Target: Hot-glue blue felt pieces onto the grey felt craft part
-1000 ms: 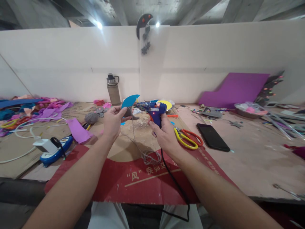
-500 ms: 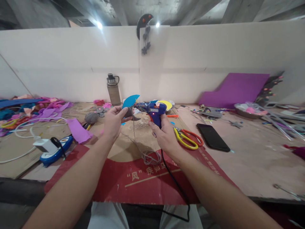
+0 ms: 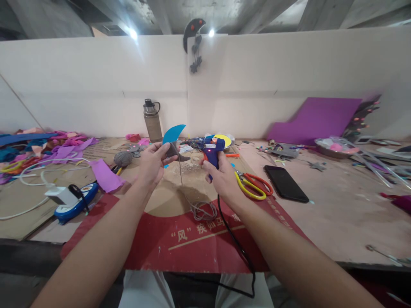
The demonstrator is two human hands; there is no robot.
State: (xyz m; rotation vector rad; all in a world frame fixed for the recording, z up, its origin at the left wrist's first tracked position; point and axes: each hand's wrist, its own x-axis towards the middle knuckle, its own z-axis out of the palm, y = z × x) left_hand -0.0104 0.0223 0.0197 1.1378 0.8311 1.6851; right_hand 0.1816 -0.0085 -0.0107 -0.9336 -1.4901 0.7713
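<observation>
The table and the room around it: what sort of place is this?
Probably a craft workshop: the right hand holds a glue gun, and scissors and a ball of grey yarn lie nearby.

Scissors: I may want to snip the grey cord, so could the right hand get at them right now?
Probably not: the right hand grips the glue gun, though the scissors lie uncovered close beside it.

Glue gun (image 3: 213, 150): smooth blue plastic. Phone (image 3: 286, 183): glossy black. Yarn ball (image 3: 122, 158): matt, fibrous. Red sheet (image 3: 192, 252): printed, creased, paper-like. Bottle (image 3: 153, 124): smooth, translucent, plastic-looking.
</observation>
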